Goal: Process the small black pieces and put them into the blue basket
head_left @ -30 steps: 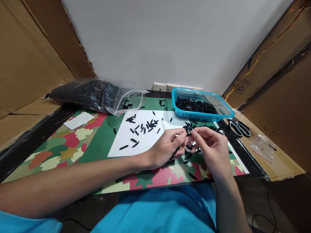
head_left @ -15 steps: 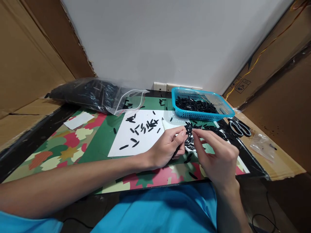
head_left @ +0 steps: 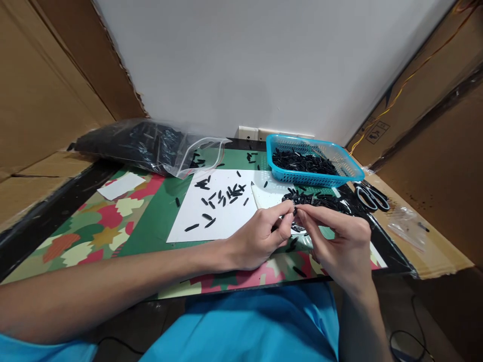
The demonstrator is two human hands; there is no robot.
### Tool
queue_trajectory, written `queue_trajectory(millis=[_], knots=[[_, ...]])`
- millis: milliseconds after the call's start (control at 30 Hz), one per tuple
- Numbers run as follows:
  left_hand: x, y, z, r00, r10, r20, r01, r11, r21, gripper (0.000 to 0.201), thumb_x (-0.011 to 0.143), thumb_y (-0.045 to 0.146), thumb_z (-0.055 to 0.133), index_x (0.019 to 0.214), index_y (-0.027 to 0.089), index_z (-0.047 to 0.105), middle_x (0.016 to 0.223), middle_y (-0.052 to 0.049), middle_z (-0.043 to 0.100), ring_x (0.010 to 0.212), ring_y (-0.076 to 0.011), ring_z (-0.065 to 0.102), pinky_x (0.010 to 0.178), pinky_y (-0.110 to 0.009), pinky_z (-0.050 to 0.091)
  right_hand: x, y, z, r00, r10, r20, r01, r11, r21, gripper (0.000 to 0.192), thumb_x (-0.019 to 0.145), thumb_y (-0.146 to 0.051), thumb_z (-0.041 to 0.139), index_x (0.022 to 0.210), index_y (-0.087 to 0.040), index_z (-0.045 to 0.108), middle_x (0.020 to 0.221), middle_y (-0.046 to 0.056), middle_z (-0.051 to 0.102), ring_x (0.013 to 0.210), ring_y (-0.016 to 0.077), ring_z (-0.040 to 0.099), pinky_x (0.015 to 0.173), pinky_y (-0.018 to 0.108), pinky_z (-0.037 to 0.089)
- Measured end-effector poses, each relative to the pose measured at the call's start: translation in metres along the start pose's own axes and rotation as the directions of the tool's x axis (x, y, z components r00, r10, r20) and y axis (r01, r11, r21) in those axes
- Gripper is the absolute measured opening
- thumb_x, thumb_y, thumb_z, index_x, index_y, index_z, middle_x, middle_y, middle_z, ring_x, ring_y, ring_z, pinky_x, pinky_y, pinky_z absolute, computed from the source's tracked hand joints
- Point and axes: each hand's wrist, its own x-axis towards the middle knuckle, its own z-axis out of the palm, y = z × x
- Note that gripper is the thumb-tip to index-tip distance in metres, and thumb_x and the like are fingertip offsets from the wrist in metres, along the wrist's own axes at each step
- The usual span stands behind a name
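Observation:
My left hand [head_left: 264, 232] is closed, its thumb and forefinger pinched at a small black piece [head_left: 295, 210]. The fingertips of my right hand [head_left: 339, 241] pinch the same piece from the other side, so most of it is hidden. Something dark shows inside the curl of my left fingers, too covered to make out. Just beyond the hands lies a pile of slim black pieces [head_left: 320, 199]. More loose black pieces [head_left: 230, 193] are scattered over a white sheet of paper [head_left: 188, 216] to the left.
A blue plastic basket [head_left: 317, 182] of black pieces stands at the back right. Scissors [head_left: 372, 197] and a small clear bag [head_left: 407, 229] lie at the right edge. A large zip bag [head_left: 132, 146] with black contents rests back left. A white pencil [head_left: 255, 195] lies near the paper.
My hands have shifted slightly; the left fingertips have turned and the two pinches now meet a little lower, at the small black piece. The scattered pieces and basket are unchanged.

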Motion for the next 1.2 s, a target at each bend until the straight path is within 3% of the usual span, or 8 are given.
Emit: queue_trajectory(millis=[333, 600, 933, 1200], knots=[[-0.001, -0.001, -0.001, 0.996, 0.040, 0.074, -0.041, 0.999, 0.008, 0.033, 0.112, 0.048, 0.039, 0.089, 0.024, 0.040, 0.067, 0.007, 0.038, 0.055, -0.0097, 0.034, 0.052, -0.023, 0.030, 0.003, 0.004, -0.005, 0.958, 0.285, 0.038, -0.281, 0.901, 0.331, 0.007, 0.089, -0.022, 0.086, 0.093, -0.026, 0.090, 0.084, 0.002, 0.087, 0.069, 0.0237, 0.084, 0.064, 0.032, 0.072], [-0.001, -0.003, -0.001, 0.995, 0.006, 0.097, 0.000, 0.998, -0.067, 0.041, 0.112, 0.059, 0.037, 0.092, 0.024, 0.041, 0.063, 0.008, 0.039, 0.052, -0.0092, 0.033, 0.051, -0.024, 0.027, 0.003, 0.007, -0.002, 0.937, 0.323, 0.133, -0.349, 0.849, 0.398, 0.007, 0.094, -0.026, 0.083, 0.093, -0.023, 0.089, 0.078, 0.003, 0.085, 0.065, 0.0212, 0.082, 0.066, 0.029, 0.071], [0.003, -0.002, -0.002, 1.000, -0.019, -0.002, 0.018, 0.980, -0.198, 0.046, 0.111, 0.059, 0.038, 0.082, 0.023, 0.042, 0.056, 0.007, 0.047, 0.048, -0.0086, 0.037, 0.049, -0.023, 0.030, 0.004, 0.005, 0.004, 0.934, 0.345, 0.094, -0.352, 0.845, 0.403, 0.007, 0.093, -0.027, 0.083, 0.090, -0.021, 0.084, 0.076, 0.003, 0.083, 0.066, 0.0182, 0.080, 0.066, 0.024, 0.069], [0.007, -0.003, -0.003, 0.997, -0.078, -0.014, 0.070, 0.953, -0.296, 0.047, 0.110, 0.058, 0.043, 0.078, 0.024, 0.038, 0.055, 0.007, 0.047, 0.045, -0.0071, 0.037, 0.044, -0.020, 0.029, 0.002, 0.013, 0.012, 0.943, 0.329, 0.046, -0.321, 0.865, 0.387, 0.011, 0.091, -0.026, 0.085, 0.102, -0.025, 0.084, 0.089, 0.002, 0.085, 0.077, 0.0185, 0.082, 0.073, 0.026, 0.070]])
